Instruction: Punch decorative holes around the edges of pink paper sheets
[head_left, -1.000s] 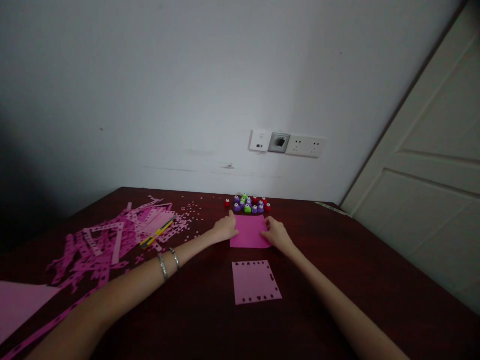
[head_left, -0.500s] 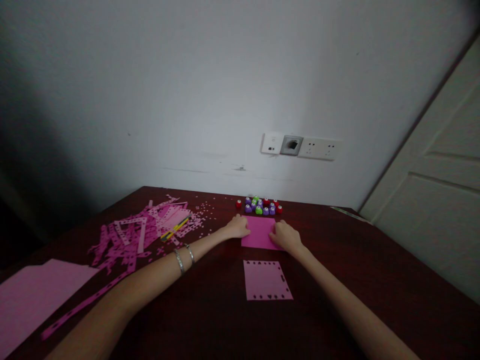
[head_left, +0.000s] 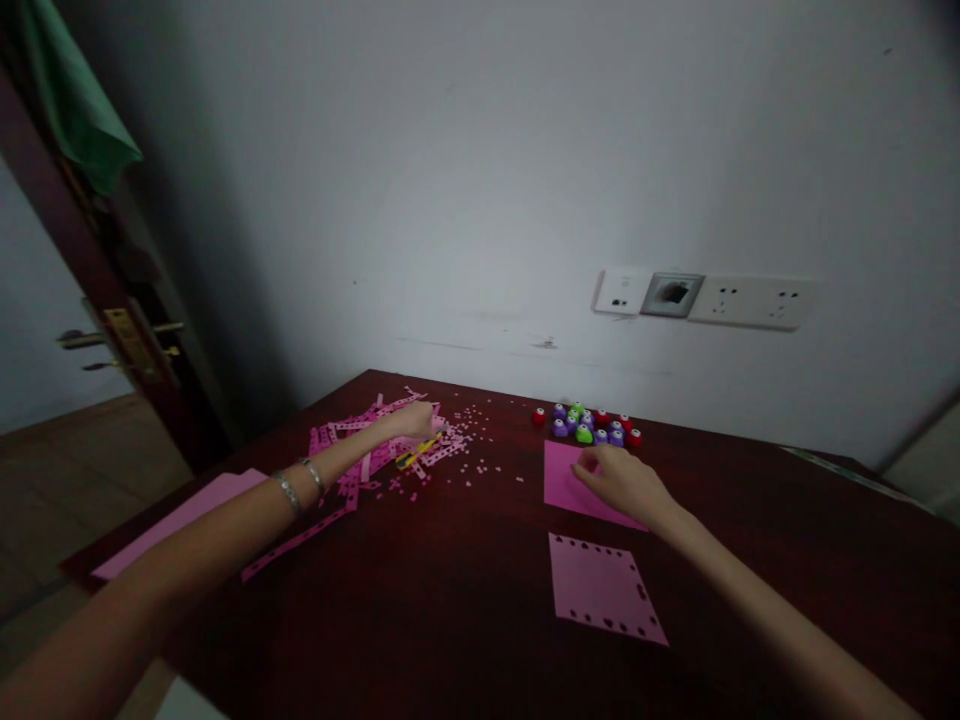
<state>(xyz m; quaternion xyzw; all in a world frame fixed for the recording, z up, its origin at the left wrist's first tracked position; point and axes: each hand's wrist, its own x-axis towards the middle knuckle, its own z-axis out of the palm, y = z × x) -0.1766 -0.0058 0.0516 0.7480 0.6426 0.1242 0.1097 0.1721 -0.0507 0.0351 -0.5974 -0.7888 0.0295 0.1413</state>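
My left hand [head_left: 415, 420] is over a heap of pink punched paper strips [head_left: 341, 435], its fingers closed; whether anything is in them is hidden. Just below its fingertips lies a yellow utility knife [head_left: 418, 452]. My right hand [head_left: 619, 478] rests over a bright pink paper sheet [head_left: 561, 482], thumb and fingers loosely bent with a gap between them and nothing seen in it. Nearer me lies a lighter pink square of paper [head_left: 600, 588] with small shapes punched along three edges.
Behind the sheet stand several small red, purple and green craft punches [head_left: 583, 432]. Tiny paper cut-outs [head_left: 469, 455] are scattered beside the heap. Larger pink paper [head_left: 180, 525] lies at the table's left edge. Wall sockets [head_left: 742, 302] are above; a door [head_left: 112, 300] is at left.
My left hand has left the bright pink sheet and moved left to the strip heap. The right hand stays at the sheet. The view has turned left.
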